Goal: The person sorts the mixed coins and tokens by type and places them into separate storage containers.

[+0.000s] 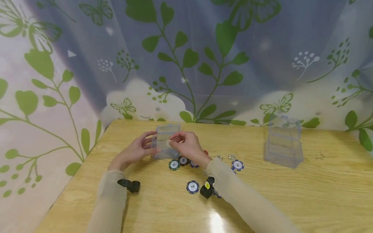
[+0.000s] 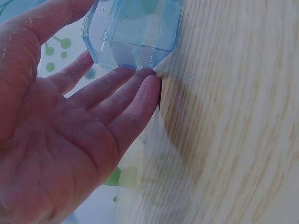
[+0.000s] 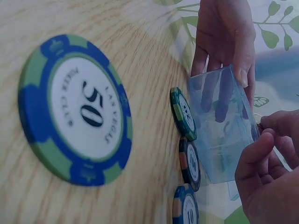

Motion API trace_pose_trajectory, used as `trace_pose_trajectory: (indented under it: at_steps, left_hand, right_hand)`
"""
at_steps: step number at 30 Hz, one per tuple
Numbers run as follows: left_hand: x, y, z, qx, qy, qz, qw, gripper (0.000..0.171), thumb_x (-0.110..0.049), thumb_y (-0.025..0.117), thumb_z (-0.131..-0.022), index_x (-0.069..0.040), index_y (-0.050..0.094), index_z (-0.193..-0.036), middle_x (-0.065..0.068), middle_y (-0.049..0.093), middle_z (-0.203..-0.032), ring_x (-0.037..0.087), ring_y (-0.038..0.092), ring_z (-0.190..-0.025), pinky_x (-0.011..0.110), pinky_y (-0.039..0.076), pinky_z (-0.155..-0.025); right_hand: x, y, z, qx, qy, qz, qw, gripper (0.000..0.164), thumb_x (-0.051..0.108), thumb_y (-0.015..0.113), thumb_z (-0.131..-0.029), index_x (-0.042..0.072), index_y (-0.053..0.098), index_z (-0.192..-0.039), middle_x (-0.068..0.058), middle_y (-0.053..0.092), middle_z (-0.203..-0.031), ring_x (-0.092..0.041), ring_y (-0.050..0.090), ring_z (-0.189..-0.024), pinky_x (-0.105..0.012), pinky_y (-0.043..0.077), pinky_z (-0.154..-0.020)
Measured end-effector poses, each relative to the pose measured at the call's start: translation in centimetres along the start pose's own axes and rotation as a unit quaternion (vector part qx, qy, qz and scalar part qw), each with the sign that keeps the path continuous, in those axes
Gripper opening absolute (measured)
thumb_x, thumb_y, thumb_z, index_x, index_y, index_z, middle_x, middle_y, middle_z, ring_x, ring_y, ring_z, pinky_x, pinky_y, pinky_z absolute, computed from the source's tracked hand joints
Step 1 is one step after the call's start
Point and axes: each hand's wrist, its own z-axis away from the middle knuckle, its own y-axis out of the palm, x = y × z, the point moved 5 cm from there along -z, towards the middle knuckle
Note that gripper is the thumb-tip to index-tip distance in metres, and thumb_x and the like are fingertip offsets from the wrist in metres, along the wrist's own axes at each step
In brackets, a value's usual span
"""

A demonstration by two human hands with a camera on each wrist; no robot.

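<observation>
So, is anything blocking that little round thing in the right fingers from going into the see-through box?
Nothing visible is: the small pale round piece, pinched in the right fingers, is at the open top of the clear plastic box. The lid stands raised behind; the left hand is at the side.

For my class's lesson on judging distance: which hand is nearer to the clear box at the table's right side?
The right. The right hand is at another box, left of the clear box; the left hand is farther left, at that other box's left side.
</observation>
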Motion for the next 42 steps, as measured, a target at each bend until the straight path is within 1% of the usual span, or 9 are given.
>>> trace_pose_trajectory:
  at_steps: [6,10,17,23,26,32,35,38,42]
  left_hand:
    - [0.1,0.1,0.0,0.001,0.003,0.012,0.9999,0.087,-0.029,0.073,-0.096,-0.018,0.019,-0.164,0.019,0.021,-0.170,0.043,0.027,-0.155,0.061,0.032,-0.120]
    - [0.1,0.2,0.0,0.002,0.003,0.017,0.9999,0.085,-0.026,0.072,-0.097,-0.018,0.019,-0.164,0.018,0.021,-0.170,0.043,0.027,-0.155,0.061,0.032,-0.120]
    - [0.2,0.2,0.0,0.001,0.004,0.011,0.9999,0.088,-0.031,0.073,-0.096,-0.017,0.019,-0.164,0.021,0.024,-0.168,0.044,0.029,-0.154,0.061,0.032,-0.120]
    - [0.3,0.2,0.0,0.002,0.003,0.015,0.9999,0.088,-0.030,0.073,-0.096,-0.018,0.019,-0.164,0.021,0.026,-0.168,0.043,0.029,-0.154,0.060,0.033,-0.120]
    - [0.3,0.2,-0.1,0.002,0.004,0.015,0.9999,0.087,-0.029,0.073,-0.096,-0.018,0.019,-0.164,0.021,0.025,-0.168,0.044,0.028,-0.154,0.060,0.033,-0.120]
    - [0.2,0.0,-0.2,0.000,0.003,0.007,1.0000,0.087,-0.028,0.073,-0.096,-0.018,0.020,-0.164,0.022,0.025,-0.168,0.045,0.029,-0.153,0.061,0.032,-0.120]
    - [0.0,0.0,-0.2,0.000,0.003,0.012,0.9999,0.087,-0.027,0.073,-0.096,-0.018,0.020,-0.164,0.022,0.026,-0.168,0.044,0.031,-0.153,0.061,0.032,-0.120]
    - [-0.2,0.0,-0.1,0.001,0.001,0.020,0.9998,0.086,-0.025,0.072,-0.096,-0.018,0.019,-0.164,0.021,0.026,-0.168,0.044,0.032,-0.152,0.060,0.033,-0.120]
    - [-0.2,0.0,-0.1,0.002,0.000,0.022,0.9998,0.085,-0.024,0.072,-0.097,-0.019,0.019,-0.164,0.020,0.026,-0.168,0.043,0.032,-0.153,0.060,0.032,-0.120]
  right_hand:
    - [-0.2,0.1,-0.1,0.009,0.004,0.001,1.000,0.016,0.018,0.072,-0.095,0.009,0.075,-0.107,-0.005,0.072,-0.092,-0.011,0.049,-0.050,-0.024,0.041,-0.046]
    - [-0.3,0.0,0.0,0.015,0.008,-0.008,1.000,0.016,0.019,0.072,-0.096,0.009,0.074,-0.109,-0.007,0.073,-0.095,-0.012,0.048,-0.048,-0.024,0.041,-0.045]
    - [0.0,-0.2,0.3,0.040,0.008,-0.019,0.999,0.014,0.016,0.071,-0.096,0.012,0.073,-0.109,-0.007,0.072,-0.098,-0.019,0.050,-0.052,-0.028,0.043,-0.047]
    - [0.4,-0.7,0.7,0.054,-0.028,0.024,0.998,0.017,0.019,0.070,-0.097,0.013,0.073,-0.112,-0.007,0.074,-0.106,-0.032,0.066,-0.070,-0.030,0.051,-0.051]
    - [0.6,-1.1,0.8,0.062,-0.053,0.060,0.995,0.020,0.021,0.070,-0.096,0.013,0.073,-0.114,-0.005,0.075,-0.108,-0.027,0.070,-0.077,-0.029,0.054,-0.058]
    - [1.3,-1.8,1.2,0.086,-0.087,0.116,0.986,0.024,0.026,0.070,-0.097,0.013,0.073,-0.116,-0.001,0.074,-0.109,-0.014,0.067,-0.089,-0.029,0.056,-0.078]
    - [1.7,-2.1,1.5,0.098,-0.096,0.135,0.981,0.025,0.029,0.070,-0.097,0.017,0.072,-0.118,-0.001,0.074,-0.116,-0.017,0.068,-0.099,-0.033,0.057,-0.084]
    - [2.1,-2.4,1.8,0.105,-0.120,0.160,0.974,0.029,0.029,0.071,-0.096,0.015,0.072,-0.122,-0.005,0.073,-0.124,-0.025,0.068,-0.110,-0.042,0.056,-0.094]
    - [2.4,-2.9,2.5,0.106,-0.157,0.212,0.959,0.036,0.031,0.072,-0.095,0.015,0.070,-0.127,-0.004,0.071,-0.131,-0.029,0.064,-0.123,-0.048,0.051,-0.106]
